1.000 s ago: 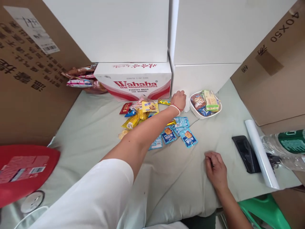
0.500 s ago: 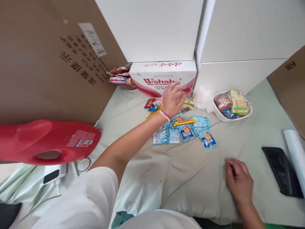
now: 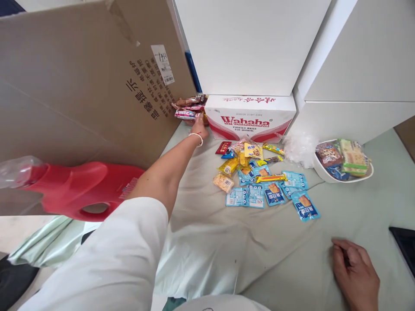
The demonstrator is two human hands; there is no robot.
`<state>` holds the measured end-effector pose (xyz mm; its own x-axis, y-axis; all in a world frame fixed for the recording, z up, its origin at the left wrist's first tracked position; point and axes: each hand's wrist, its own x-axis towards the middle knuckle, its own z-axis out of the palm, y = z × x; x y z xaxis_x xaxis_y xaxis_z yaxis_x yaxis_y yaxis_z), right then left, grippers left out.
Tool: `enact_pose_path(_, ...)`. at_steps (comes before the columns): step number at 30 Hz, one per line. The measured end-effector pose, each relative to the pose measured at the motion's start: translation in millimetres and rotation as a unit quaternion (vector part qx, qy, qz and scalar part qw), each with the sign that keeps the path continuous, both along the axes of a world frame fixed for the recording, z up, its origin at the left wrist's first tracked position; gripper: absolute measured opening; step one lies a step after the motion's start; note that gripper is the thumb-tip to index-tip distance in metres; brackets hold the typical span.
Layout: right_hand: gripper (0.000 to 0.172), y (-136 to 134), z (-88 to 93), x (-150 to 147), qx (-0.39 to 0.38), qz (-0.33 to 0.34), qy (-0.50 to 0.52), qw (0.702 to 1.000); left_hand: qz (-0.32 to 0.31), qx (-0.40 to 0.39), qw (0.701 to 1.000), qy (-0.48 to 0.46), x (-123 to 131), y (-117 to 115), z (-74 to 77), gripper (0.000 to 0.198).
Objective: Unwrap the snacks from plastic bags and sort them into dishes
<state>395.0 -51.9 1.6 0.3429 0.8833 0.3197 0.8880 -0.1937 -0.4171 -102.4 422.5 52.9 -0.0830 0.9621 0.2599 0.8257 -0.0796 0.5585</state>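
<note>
At the far left, my left hand (image 3: 199,126) reaches against a pile of snack packets (image 3: 186,113) wedged between the brown carton and the white Wahaha box (image 3: 251,119). Its fingertips are partly lost among the wrappers, so their grip is unclear. My right hand (image 3: 355,273) rests on the sheet at the lower right, fingers curled in and nothing visible inside. Between the hands lie blue snack sachets (image 3: 275,193), a yellow-and-red bar (image 3: 271,178), yellow packets (image 3: 228,166), a pale packet (image 3: 223,182) and a small red packet (image 3: 223,147).
A white bowl (image 3: 344,179) of packaged snacks stands right, beside crumpled clear plastic (image 3: 301,149). A red jug (image 3: 94,188) lies along the left, before a large brown carton (image 3: 97,99). White cabinets (image 3: 253,47) close off the back. A dark phone (image 3: 405,246) is at the right edge.
My left hand has moved from above the scattered packets to the pile at the left of the Wahaha box. My right hand stays curled on the sheet. The view has turned left.
</note>
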Motion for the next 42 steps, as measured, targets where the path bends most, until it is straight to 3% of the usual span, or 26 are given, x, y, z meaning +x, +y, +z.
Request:
enact_pose_path(2, 0.034, -0.1, 0.2, 0.2, -0.003, -0.002, -0.002, 1.0, 0.028, -0.022, 0.999, 0.006, 3.1, -2.6, -2.1, 0.07)
enact_pose_path(5, 0.032, 0.0, -0.3, 0.6, 0.0, 0.003, -0.002, 1.0, 0.068, -0.032, 0.997, 0.016, 1.6, -27.7, -5.8, 0.066)
enact_pose_path(9, 0.03, 0.8, -1.9, 1.4, 0.021, 0.021, 0.005, 1.0, 0.128, -0.003, 0.992, 0.015, -9.5, -79.5, -8.7, 0.065)
enact_pose_path(13, 0.028, 1.2, -2.4, 2.5, 0.04, 0.044, 0.018, 0.998, 0.198, 0.02, 0.98, -0.002, -14.6, -134.1, -10.3, 0.042)
enact_pose_path(18, 0.025, 0.3, -1.4, 2.8, 0.049, 0.056, 0.049, 0.996, 0.225, 0.039, 0.973, -0.013, 6.4, -204.8, -14.8, 0.031)
enact_pose_path(25, 0.024, -0.4, -2.1, 2.7, 0.056, 0.066, 0.075, 0.993, 0.168, 0.032, 0.985, -0.019, 62.4, -283.3, -23.2, 0.036)
enact_pose_path(30, 0.03, -0.8, -2.0, 8.7, 0.037, 0.057, 0.118, 0.991, 0.055, 0.062, 0.995, -0.052, 82.2, -321.1, -18.3, 0.062)
enact_pose_path(33, 0.041, 7.1, 10.6, 24.7, -0.041, 0.034, 0.205, 0.977, -0.028, 0.06, 0.997, -0.034, 78.8, -357.0, -16.8, 0.071)
enact_pose_path(35, 0.048, 23.5, 28.3, 36.5, -0.083, 0.008, 0.225, 0.971, -0.102, 0.027, 0.994, 0.014, 70.2, -387.3, -18.7, 0.059)
enact_pose_path(37, 0.048, 53.2, 52.4, 42.1, -0.072, -0.006, 0.189, 0.979, -0.155, -0.001, 0.987, 0.041, 58.1, -418.2, -23.0, 0.049)
enact_pose_path(39, 0.041, 97.1, 78.2, 35.7, -0.022, 0.012, 0.126, 0.992, -0.174, -0.015, 0.983, 0.049, 45.0, -444.9, -28.4, 0.045)
enact_pose_path(42, 0.034, 181.2, 108.6, 2.3, 0.044, 0.086, 0.031, 0.995, -0.188, -0.015, 0.981, 0.052, 29.3, -469.6, -35.8, 0.051)
